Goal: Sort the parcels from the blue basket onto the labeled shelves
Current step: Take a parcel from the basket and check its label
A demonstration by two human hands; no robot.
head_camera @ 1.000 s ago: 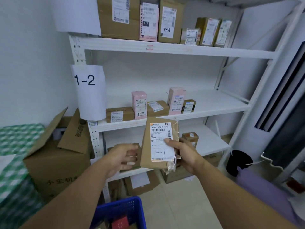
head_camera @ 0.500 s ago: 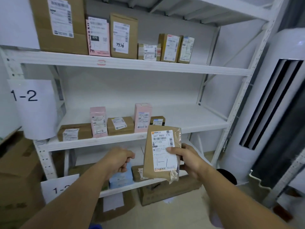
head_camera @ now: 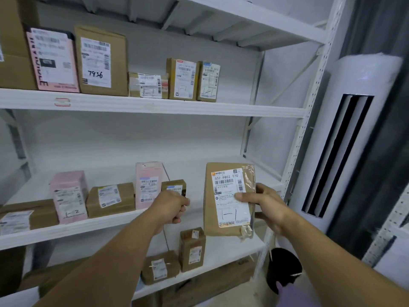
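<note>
Placing step: my right hand (head_camera: 265, 207) pinches the brown parcel (head_camera: 228, 200) at its right edge, thumb on the label, upright in front of the middle shelf (head_camera: 106, 221). Left hand (head_camera: 170, 207) is fisted, apparently holding nothing. Parcel is marked 1-1 and the pink box (head_camera: 68, 196) here 1-2, so probably lift to the top shelf (head_camera: 243, 109). There's bare room right of the last box (head_camera: 208, 82); mind the lip and upright post (head_camera: 309, 120)

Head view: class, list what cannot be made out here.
Blue basket: outside the frame.
Left hand: curled; its own fingers hide whether it holds anything.
Parcel in the right hand: label's fine print too small.
Upper pink parcel: print blurred.
Big box: cut by left edge.
</note>
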